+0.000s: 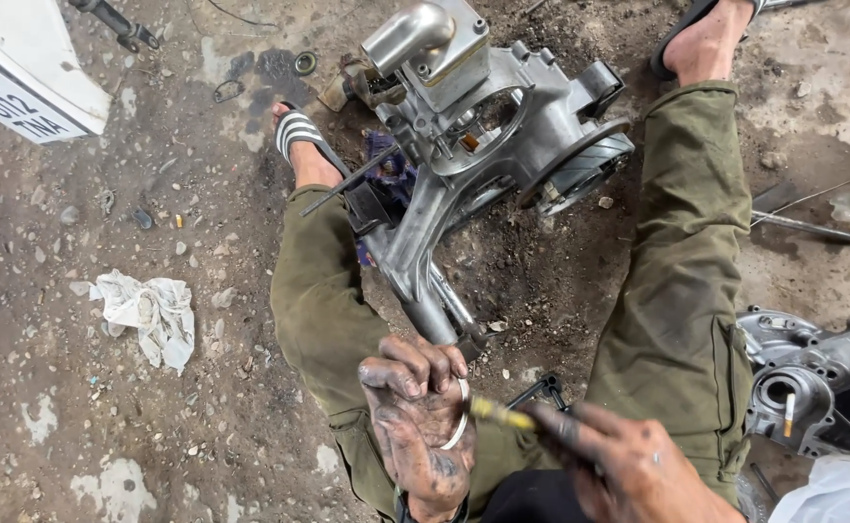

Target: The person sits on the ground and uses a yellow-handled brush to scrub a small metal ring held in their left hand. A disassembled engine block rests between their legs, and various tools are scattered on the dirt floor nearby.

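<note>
Between your knees, low in the view at about 6 o'clock, your left hand (pixel 415 421) is curled around a thin metal ring (pixel 459 418), its grimy fingers clenched over the near end of the engine casing (pixel 488 136). Your right hand (pixel 628 465), at roughly 5 o'clock, pinches a slim yellow-tipped tool (pixel 502 415) between its fingertips, and the tip touches the ring just beside your left knuckles. From your hands the silver casing stretches away toward 12 o'clock, lying on the dirty concrete floor (pixel 106 387) between your green trouser legs (pixel 677 291). At 9 o'clock a crumpled white rag (pixel 149 312) lies well apart from you. At 3 to 4 o'clock a second metal cover (pixel 812 383) sits just beside your right thigh.
</note>
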